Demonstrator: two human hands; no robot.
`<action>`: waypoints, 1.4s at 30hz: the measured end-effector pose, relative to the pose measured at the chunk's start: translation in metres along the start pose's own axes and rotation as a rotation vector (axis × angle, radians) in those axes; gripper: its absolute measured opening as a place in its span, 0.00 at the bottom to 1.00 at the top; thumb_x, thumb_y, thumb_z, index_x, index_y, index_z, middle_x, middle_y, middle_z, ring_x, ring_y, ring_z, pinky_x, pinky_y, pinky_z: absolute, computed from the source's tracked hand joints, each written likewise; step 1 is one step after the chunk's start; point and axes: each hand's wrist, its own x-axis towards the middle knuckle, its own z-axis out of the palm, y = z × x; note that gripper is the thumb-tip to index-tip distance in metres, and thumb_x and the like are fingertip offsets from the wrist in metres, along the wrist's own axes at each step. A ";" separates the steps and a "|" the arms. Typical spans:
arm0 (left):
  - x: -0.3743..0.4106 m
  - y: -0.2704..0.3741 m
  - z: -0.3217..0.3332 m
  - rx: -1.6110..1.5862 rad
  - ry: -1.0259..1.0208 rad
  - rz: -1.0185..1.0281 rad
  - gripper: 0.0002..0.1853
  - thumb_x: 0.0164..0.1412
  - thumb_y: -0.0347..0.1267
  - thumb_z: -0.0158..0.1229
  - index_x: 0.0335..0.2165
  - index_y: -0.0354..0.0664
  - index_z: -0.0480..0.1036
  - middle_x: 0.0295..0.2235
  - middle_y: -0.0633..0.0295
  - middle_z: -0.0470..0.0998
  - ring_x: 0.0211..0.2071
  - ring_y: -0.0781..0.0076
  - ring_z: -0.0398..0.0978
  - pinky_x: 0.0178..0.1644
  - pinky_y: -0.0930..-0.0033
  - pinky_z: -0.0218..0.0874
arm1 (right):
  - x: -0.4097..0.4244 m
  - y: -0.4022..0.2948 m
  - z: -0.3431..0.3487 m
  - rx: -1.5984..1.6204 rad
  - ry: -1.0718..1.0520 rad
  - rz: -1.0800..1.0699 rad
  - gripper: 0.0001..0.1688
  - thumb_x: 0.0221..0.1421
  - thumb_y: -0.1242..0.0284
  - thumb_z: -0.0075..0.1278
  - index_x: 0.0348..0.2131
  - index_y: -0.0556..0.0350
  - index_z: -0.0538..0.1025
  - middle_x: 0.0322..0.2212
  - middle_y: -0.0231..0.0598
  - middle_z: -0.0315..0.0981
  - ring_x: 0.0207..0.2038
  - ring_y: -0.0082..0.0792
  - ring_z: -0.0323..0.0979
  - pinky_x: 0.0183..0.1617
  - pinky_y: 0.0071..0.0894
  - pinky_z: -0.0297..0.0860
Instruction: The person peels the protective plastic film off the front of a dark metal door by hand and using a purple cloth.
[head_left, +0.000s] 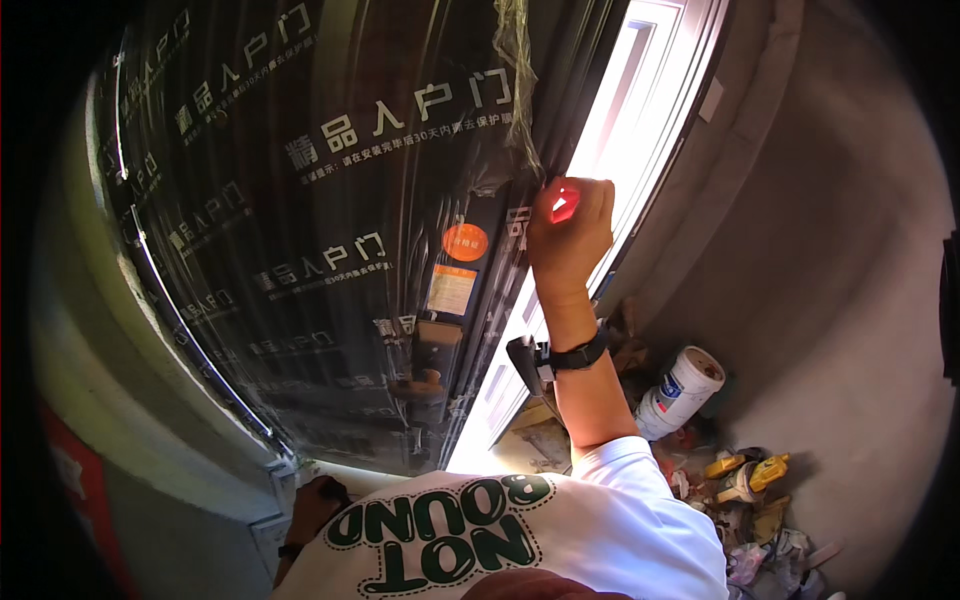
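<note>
A door (322, 202) wrapped in dark printed protective film stands before me, with bright light coming through the gap along its right edge. My right hand (574, 225) is raised at that edge, its fingers curled beside a hanging strip of crumpled clear film (517, 90); a red glow shows between the fingers. Whether it grips the film or the door edge is unclear. A dark device is strapped to the right wrist. Low at the left, my left hand (321, 499) is in shadow near the door's bottom, with something dark at its fingers that I cannot make out.
At the right, a white plastic bucket (679, 394) stands tilted against the grey wall (840, 247). Below it lies a heap of rubbish with yellow pieces (769, 472) and plastic bags (750, 562). An orange round sticker (465, 242) and a paper label (452, 289) are on the door.
</note>
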 end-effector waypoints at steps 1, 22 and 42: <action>0.004 -0.003 0.001 0.000 0.007 0.002 0.14 0.43 0.30 0.58 0.33 0.38 0.74 0.29 0.51 0.78 0.32 0.52 0.76 0.36 0.59 0.67 | -0.003 0.001 0.006 0.033 0.061 -0.065 0.12 0.41 0.86 0.51 0.27 0.54 0.67 0.25 0.36 0.61 0.20 0.36 0.68 0.19 0.31 0.65; 0.023 -0.002 0.018 0.038 -0.133 -0.011 0.21 0.43 0.34 0.59 0.39 0.40 0.74 0.31 0.48 0.78 0.33 0.52 0.76 0.40 0.58 0.67 | 0.010 0.023 -0.003 0.284 -0.167 0.176 0.09 0.51 0.77 0.55 0.30 0.61 0.69 0.22 0.42 0.69 0.18 0.38 0.71 0.22 0.31 0.66; 0.096 -0.046 0.040 0.027 -0.170 0.293 0.33 0.39 0.37 0.62 0.49 0.47 0.68 0.37 0.49 0.77 0.40 0.47 0.73 0.44 0.54 0.66 | -0.001 -0.009 0.000 0.263 -0.190 -0.051 0.05 0.51 0.80 0.54 0.32 0.59 0.76 0.28 0.33 0.68 0.30 0.24 0.72 0.27 0.22 0.68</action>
